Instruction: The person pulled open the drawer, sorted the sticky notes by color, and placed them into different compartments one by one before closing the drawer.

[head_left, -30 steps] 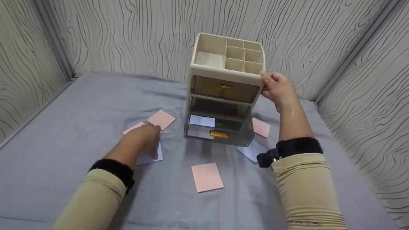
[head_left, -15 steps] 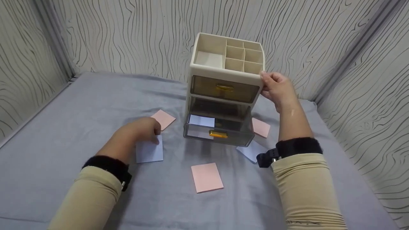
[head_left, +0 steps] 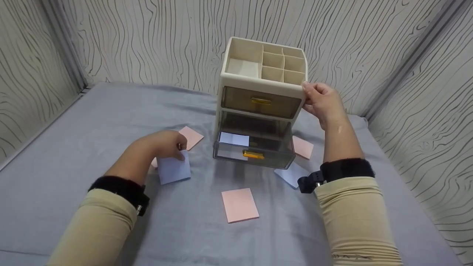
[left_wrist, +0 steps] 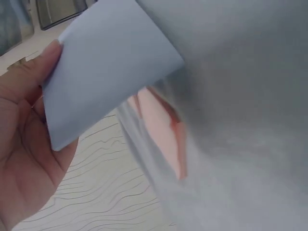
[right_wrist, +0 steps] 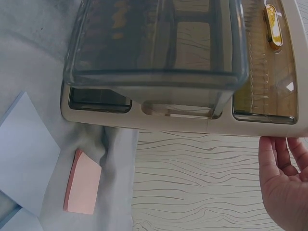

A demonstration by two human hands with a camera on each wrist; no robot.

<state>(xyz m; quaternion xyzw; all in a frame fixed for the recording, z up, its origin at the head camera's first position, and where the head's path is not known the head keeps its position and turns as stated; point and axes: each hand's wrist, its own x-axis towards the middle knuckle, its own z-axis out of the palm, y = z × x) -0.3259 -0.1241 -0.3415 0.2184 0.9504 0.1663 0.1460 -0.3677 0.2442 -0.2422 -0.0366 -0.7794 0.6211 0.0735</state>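
Observation:
My left hand pinches a light blue notepad by its far edge. In the left wrist view the pad is tilted, with the thumb on its face and fingers behind. My right hand grips the upper right front edge of a cream drawer organizer, which stands upright. Its middle drawer, smoky and see-through with a gold handle, is pulled out. A pale blue or white pad lies in that drawer's left side. Above it, the top drawer is closed.
Pink notepads lie beyond the left hand, at the front and right of the organizer. Another blue pad rests near the right wrist. Grey cloth covers the table; patterned walls stand behind and beside it.
The left hand has drawn back from the front of the blue notepad to its far edge and has lifted and turned the pad slightly. The right hand stays on the organizer.

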